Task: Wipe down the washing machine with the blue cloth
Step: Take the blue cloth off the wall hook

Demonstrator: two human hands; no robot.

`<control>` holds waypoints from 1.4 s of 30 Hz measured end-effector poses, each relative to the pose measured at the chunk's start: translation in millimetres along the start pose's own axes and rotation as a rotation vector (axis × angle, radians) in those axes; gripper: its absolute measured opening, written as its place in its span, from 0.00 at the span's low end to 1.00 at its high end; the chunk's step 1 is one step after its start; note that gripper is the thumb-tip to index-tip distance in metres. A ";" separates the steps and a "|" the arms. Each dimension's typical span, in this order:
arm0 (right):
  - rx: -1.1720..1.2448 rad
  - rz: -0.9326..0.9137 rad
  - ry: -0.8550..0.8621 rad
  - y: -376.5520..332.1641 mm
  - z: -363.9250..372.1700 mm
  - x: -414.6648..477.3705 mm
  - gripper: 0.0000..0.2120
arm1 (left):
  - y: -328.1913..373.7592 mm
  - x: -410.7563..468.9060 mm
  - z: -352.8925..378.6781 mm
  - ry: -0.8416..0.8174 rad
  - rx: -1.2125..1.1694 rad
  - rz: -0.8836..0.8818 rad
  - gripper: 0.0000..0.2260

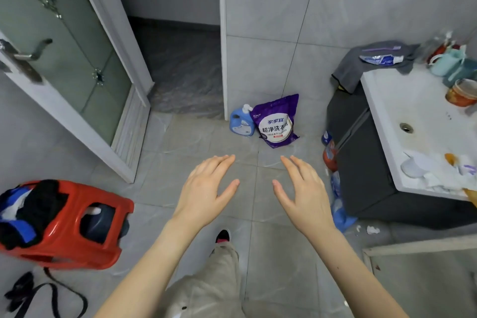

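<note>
Both hands hover palm-down over the tiled floor point(201, 137), side by side and apart, holding nothing. The left hand point(206, 188) has its fingers point(219, 162) straight and pressed together, the thumb angled out toward the other hand. The right hand point(304, 193) mirrors it: straight, closed-up fingers, thumb out to the side.

A crumpled blue bundle point(340, 214) lies on the floor against the near corner of the dark cabinet point(366, 162), to the right of the right hand. I cannot tell whether it is cloth or plastic. A grey panel point(426, 281) with a pale frame fills the lower right corner, and I cannot tell whether it is the washing machine.

The cabinet carries a white sink point(387, 111) with cups point(451, 64) at its far end. A grey towel point(361, 67) is draped at the sink's far corner, and a toothpaste tube point(382, 59) lies on it. A blue detergent bottle point(242, 124) and a purple detergent bag point(278, 121) stand side by side against the wall. At lower left a red stool point(72, 235) lies tipped over, with dark and blue clothes point(28, 217) stuffed in it. A glass-panelled door point(77, 59) stands open at upper left. Beige trousers point(219, 281) and a dark shoe point(223, 236) show between the forearms
</note>
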State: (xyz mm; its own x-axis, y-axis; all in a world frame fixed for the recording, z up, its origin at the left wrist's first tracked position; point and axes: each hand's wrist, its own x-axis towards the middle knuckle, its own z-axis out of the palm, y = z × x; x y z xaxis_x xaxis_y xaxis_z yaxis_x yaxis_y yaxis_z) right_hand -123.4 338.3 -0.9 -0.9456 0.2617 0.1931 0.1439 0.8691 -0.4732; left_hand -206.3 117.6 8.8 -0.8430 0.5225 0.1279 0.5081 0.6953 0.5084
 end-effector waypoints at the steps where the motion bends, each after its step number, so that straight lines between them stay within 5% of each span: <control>1: -0.007 0.003 0.006 0.1 3.5 22.3 0.26 | -8.0 21.8 -1.1 -0.007 0.007 0.011 0.23; 14: -0.064 0.051 0.137 7.5 -11.3 288.6 0.25 | -48.2 314.0 -46.3 0.053 0.009 0.212 0.21; 31: -0.070 -0.185 0.237 113.8 -65.3 633.4 0.27 | -7.8 654.2 -42.1 0.183 -0.019 0.222 0.23; 42: 0.029 -0.400 0.611 72.5 -166.8 815.1 0.22 | 32.9 823.1 -147.7 0.466 -0.113 0.421 0.25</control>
State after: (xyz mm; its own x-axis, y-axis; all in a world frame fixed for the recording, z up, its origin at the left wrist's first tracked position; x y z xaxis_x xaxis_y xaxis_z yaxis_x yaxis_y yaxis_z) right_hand -835.1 684.6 265.6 -0.5911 0.1215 0.7974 -0.1945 0.9379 -0.2871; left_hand -909.6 497.6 256.6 -0.5763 0.4521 0.6808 0.8124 0.4074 0.4172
